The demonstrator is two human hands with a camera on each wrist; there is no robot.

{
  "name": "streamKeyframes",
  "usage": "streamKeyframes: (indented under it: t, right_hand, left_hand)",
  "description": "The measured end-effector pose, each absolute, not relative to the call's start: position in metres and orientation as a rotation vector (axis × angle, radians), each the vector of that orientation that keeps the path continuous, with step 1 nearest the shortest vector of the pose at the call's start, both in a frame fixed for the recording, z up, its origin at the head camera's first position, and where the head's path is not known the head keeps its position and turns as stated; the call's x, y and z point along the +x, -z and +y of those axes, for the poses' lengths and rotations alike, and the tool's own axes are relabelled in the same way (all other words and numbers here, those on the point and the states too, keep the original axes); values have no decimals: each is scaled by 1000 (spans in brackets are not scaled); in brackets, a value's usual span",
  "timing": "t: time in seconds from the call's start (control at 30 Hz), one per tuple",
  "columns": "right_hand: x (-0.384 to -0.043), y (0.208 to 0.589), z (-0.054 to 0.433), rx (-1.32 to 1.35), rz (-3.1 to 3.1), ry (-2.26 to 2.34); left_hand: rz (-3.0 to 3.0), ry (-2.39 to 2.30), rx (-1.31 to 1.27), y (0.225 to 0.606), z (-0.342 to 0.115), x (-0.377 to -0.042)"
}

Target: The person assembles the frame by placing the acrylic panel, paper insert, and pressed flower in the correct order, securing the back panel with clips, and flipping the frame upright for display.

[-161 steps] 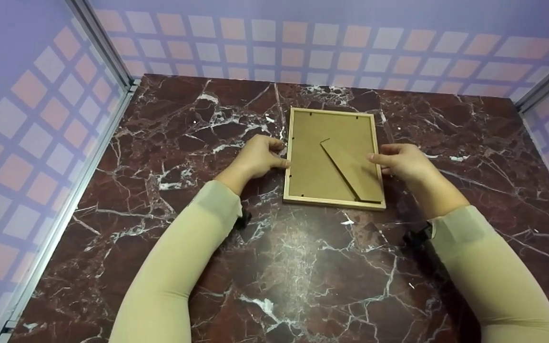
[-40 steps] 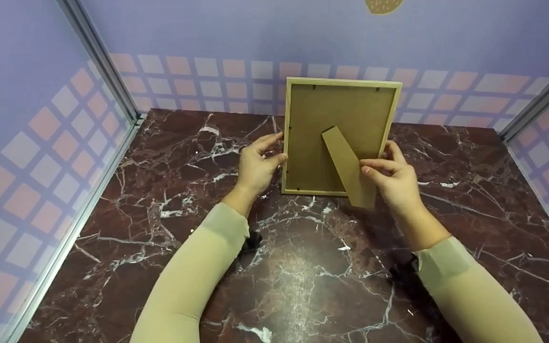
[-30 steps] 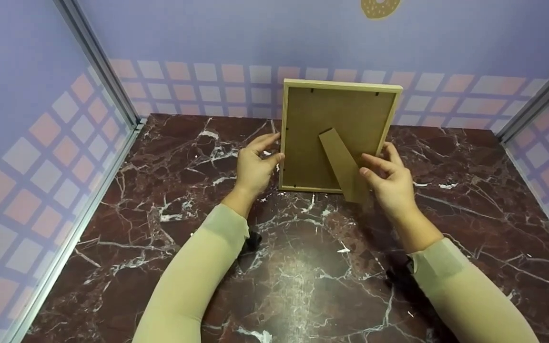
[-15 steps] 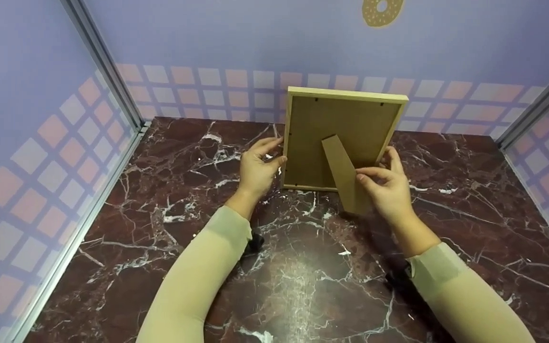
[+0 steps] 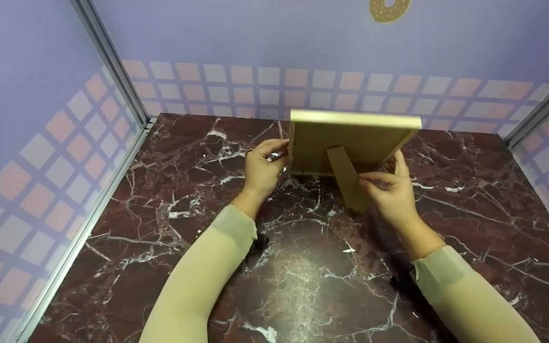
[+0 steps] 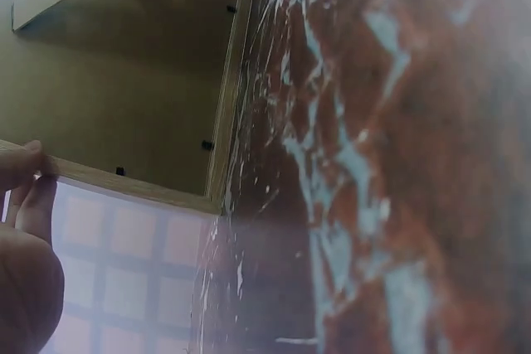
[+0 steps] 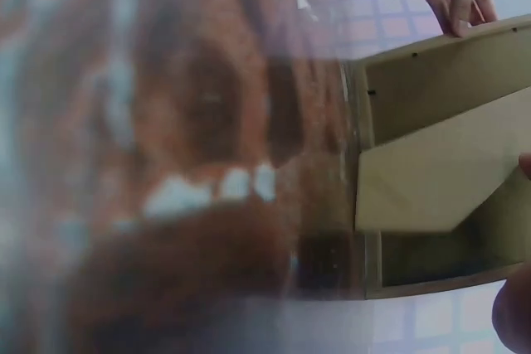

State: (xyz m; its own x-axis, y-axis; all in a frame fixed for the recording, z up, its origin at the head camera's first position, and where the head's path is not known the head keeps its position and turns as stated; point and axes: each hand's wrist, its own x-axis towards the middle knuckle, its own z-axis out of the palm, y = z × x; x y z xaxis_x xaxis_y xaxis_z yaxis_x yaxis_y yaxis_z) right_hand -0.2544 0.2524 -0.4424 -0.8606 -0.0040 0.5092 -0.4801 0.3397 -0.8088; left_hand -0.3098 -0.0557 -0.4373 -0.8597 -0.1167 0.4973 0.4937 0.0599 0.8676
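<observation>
A wooden picture frame [image 5: 310,143] stands on its lower edge with its brown back towards me, its top leaning my way. From the back panel the easel leg [image 5: 346,178] is swung out, its foot down at the tabletop. My left hand [image 5: 262,169] pinches the frame's left side between thumb and fingers; the left wrist view shows the fingertips on that wooden edge. At the right, my right hand [image 5: 393,190] has thumb and index finger at the leg's edge, while its other fingers reach round the frame's right side. The front of the frame is hidden.
A dark red marbled tabletop [image 5: 298,267] with white veins lies beneath. Behind the frame rises a lilac wall [image 5: 236,38] with pink and white squares and a doughnut picture [image 5: 389,10]. Metal posts [image 5: 112,62] mark the corners, with side panels left and right.
Earlier the picture frame lay nearly flat with its leg folded in. It was raised upright and the leg swung out. Within the last half second its top tilted towards me; both hands stay on it.
</observation>
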Motion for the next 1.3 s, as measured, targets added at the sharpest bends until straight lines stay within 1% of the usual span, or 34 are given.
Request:
streamKeyframes:
  t: [0.13,0.3,0.5,0.67,0.77,0.93,1.07,1.3]
  right_hand:
    - [-254,444,254,424,-2218,-1442]
    - [-255,442,255,376,-2218,-1447]
    - [-259,434,257,258,-1949,-1779]
    - [-253,410,257,99,-1739,-1904]
    - [-247,385,258,68,-1660,-1881]
    - [-243,350,258,90,-1544,-1930]
    - [-243,338,257,91,-1547,-1992]
    - [-244,331,265,8,-1533,-2192]
  left_hand:
    - [-1913,1844,-362,438,-55,-307]
    - [-1922,1823,-341,437,-56,-307]
    - [-1934,1783,-360,435,-57,-310]
    - [-1949,1776,-372,435,-59,-310]
    - [-1956,1787,-367,437,-62,-307]
    - [-1961,1799,-379,437,-64,-306]
    - [-1939,1813,-391,437,-64,-307]
    - [-1934,1834,-407,440,-64,-302]
